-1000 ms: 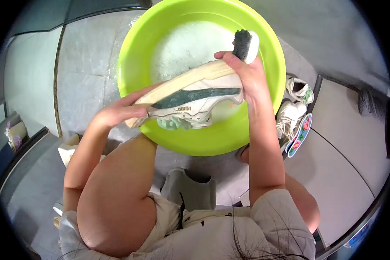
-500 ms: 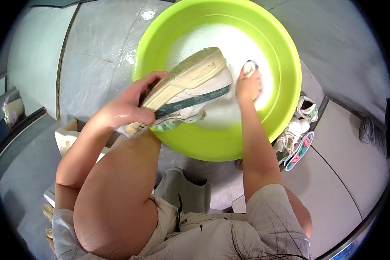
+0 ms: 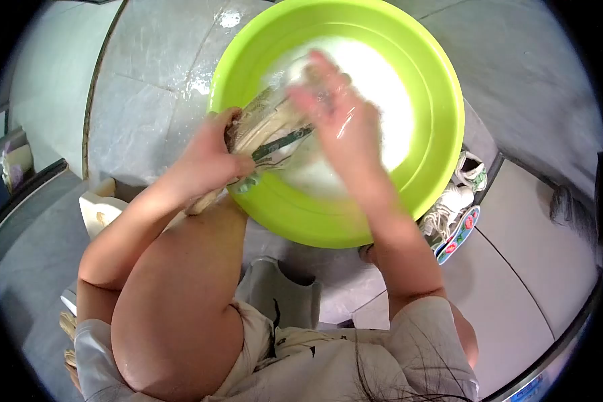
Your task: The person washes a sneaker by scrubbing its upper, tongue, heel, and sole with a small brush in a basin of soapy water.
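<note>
My left hand is closed on the toe end of a wet white sneaker with a dark green stripe, tilted over the near left rim of a green basin. White suds cover the water in the basin. At the sneaker's heel end is my right hand, smeared by motion, its fingers over the sole side. Whatever it holds, perhaps the brush seen earlier, is too blurred to make out.
White shoes and a flowered insole lie right of the basin. A grey stool stands between my legs. At the left is a cream object; a dark brush-like thing is at the far right.
My right hand went from the sneaker's heel with the brush down into the suds, then back up to the sneaker. The sneaker has tilted, heel end up, still in my left hand.
</note>
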Tool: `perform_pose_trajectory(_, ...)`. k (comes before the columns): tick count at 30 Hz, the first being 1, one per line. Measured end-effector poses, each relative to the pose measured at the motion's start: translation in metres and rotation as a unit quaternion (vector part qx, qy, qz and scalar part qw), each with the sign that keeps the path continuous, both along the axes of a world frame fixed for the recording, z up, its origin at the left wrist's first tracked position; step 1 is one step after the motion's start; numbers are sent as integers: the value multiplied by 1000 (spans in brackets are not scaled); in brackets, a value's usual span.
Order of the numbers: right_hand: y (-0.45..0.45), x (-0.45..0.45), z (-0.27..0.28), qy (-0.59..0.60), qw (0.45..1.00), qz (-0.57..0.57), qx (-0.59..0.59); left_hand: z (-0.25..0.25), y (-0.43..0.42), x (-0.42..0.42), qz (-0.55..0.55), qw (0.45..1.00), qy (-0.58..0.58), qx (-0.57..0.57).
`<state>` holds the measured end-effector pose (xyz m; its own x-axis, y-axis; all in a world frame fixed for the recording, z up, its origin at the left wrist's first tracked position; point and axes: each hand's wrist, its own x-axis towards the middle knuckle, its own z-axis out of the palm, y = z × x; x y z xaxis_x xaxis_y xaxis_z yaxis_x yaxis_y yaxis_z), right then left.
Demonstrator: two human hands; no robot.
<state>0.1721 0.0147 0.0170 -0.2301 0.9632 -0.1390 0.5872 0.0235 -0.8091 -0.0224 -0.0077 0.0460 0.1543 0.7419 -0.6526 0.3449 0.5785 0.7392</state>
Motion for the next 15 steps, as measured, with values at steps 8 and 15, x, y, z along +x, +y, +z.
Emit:
perform_pose_trajectory(8, 12, 13, -7, 0, 1000, -15, 0, -16, -8, -2, -28, 997, 61, 46)
perform_pose_trajectory(15, 11, 27, -20, 20, 997, -68, -13, -18, -12, -3, -55, 995, 79, 27)
